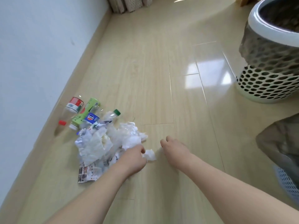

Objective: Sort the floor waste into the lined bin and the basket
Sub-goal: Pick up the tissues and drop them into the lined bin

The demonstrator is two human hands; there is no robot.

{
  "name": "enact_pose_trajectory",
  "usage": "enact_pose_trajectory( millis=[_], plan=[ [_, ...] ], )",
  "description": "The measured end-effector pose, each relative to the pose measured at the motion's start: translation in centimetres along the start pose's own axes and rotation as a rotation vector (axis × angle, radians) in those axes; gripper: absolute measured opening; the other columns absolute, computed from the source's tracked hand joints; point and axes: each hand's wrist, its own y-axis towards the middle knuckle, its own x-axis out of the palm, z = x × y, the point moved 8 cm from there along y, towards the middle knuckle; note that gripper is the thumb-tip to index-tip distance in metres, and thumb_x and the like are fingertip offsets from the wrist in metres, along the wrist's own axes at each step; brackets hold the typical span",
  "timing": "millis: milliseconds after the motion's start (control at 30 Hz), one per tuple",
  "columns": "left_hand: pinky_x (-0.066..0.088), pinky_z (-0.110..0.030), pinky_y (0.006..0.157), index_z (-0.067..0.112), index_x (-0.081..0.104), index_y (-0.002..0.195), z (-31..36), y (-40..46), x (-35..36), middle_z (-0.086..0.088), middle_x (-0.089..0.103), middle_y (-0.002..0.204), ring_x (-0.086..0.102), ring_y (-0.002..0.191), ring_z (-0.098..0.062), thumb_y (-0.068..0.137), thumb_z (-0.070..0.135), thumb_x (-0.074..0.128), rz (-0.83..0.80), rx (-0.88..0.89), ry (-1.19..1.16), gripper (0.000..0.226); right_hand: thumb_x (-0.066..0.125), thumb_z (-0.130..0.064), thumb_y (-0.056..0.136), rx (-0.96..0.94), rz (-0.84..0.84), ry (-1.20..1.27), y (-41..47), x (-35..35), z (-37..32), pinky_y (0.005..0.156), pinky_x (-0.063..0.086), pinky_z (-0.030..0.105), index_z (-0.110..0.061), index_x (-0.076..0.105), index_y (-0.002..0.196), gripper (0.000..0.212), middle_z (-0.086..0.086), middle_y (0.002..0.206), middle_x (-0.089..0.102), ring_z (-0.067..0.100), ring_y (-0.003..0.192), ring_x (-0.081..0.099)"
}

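A heap of waste lies on the floor by the wall: crumpled white tissues and plastic bags (98, 143), a printed paper scrap (88, 173), and several plastic bottles (84, 113) behind them. My left hand (133, 159) is at the heap's right edge and pinches a small crumpled white tissue (149, 155). My right hand (174, 149) hovers just right of it, fingers loosely curled, holding nothing. The white perforated bin (267, 81) with a dark liner stands at the far right. A blue mesh basket (286, 180) with a dark bag peeks in at the right edge.
A pale wall (32, 54) with a skirting board runs along the left, close behind the bottles. Patterned fabric (129, 4) hangs at the far end. Light wooden floor (161, 70) stretches between the heap and the bin.
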Motion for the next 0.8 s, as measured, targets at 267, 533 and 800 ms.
enact_pose_trajectory(
  millis=[267,533,800],
  plan=[
    [0.039,-0.030,0.071,0.010,0.048,0.109,3.4,1.7,5.3,-0.011,0.062,0.111,0.062,0.103,-0.029,0.091,0.006,0.039,0.041,0.002,0.299,0.020,0.043,-0.004,0.093,0.108,-0.153,-0.001,-1.0,0.8,3.5,0.076,0.044,0.030,-0.004,0.058,0.109,0.023,0.015,0.114,0.060,0.031,0.104,0.059],
    [0.039,-0.020,0.042,0.010,0.049,0.086,6.2,-3.9,0.1,-0.012,0.065,0.070,0.056,0.047,-0.020,0.085,-0.001,0.034,-0.119,-0.004,-0.217,0.019,0.045,-0.013,0.096,0.181,-0.046,0.037,-8.1,-10.4,6.0,0.071,0.042,0.028,-0.012,0.058,0.111,0.020,0.005,0.103,0.060,0.023,0.087,0.053],
    [0.039,-0.021,0.044,0.008,0.054,0.085,22.7,-11.3,-7.7,-0.011,0.063,0.066,0.053,0.047,-0.016,0.092,0.002,0.049,-0.113,0.363,-0.378,0.011,0.052,-0.010,0.090,0.395,0.256,0.038,-21.6,-21.6,14.5,0.075,0.055,0.033,-0.009,0.065,0.104,0.019,0.011,0.100,0.068,0.026,0.087,0.065]
  ],
)
